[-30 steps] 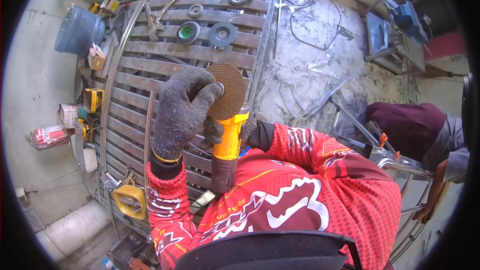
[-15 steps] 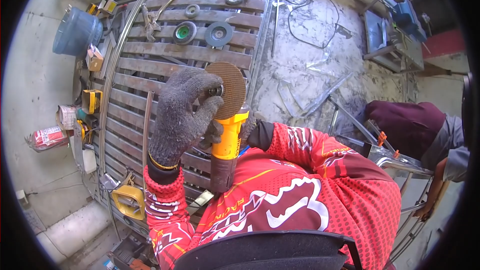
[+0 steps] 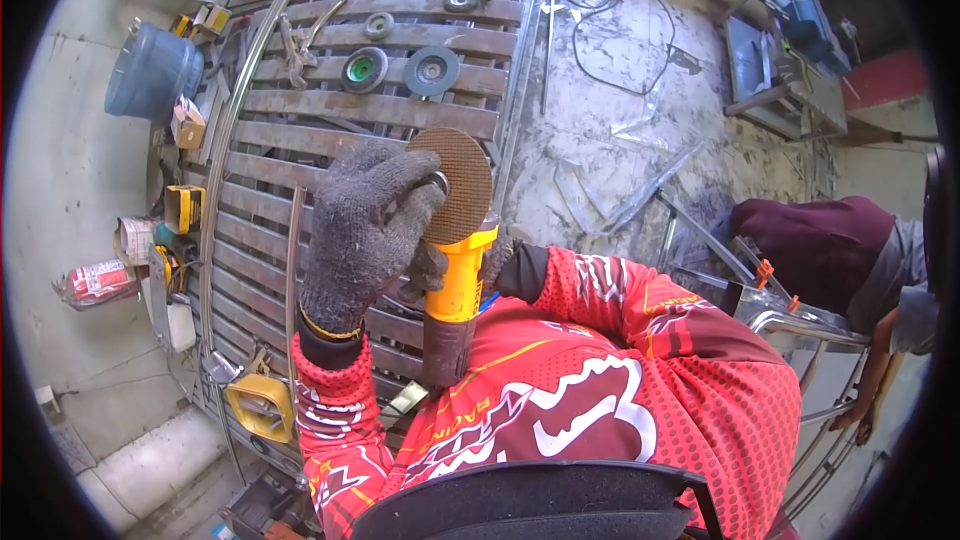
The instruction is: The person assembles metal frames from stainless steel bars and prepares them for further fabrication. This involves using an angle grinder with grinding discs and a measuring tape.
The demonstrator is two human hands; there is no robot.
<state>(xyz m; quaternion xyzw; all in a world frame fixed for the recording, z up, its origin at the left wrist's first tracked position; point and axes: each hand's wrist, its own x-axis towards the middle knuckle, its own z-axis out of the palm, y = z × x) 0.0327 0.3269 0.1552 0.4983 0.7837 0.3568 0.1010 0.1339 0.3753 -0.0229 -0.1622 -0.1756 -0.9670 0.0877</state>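
Note:
A yellow and black angle grinder (image 3: 458, 290) stands upright against my red shirt, with a brown disc (image 3: 455, 185) at its upper end. My left hand (image 3: 365, 215), in a dark grey knit glove, has its fingers closed at the disc's centre, on a small dark round piece (image 3: 438, 181). Behind the grinder, my right hand (image 3: 497, 262) is wrapped round its yellow body; most of that hand is hidden. Beyond the disc, a green-centred disc (image 3: 364, 69) and a grey disc (image 3: 432, 72) lie on the slatted metal table (image 3: 300, 100).
A blue bucket (image 3: 155, 70), a yellow case (image 3: 259, 407) and a wrapped red bottle (image 3: 98, 281) are at the left. Metal tubes (image 3: 810, 325) stand at the right, where a co-worker in maroon (image 3: 815, 250) bends. A cable (image 3: 625, 85) lies on the floor.
The fingers of my left hand have shifted slightly over the disc's centre, covering more of the round piece. At the right, the co-worker's hand has moved slightly.

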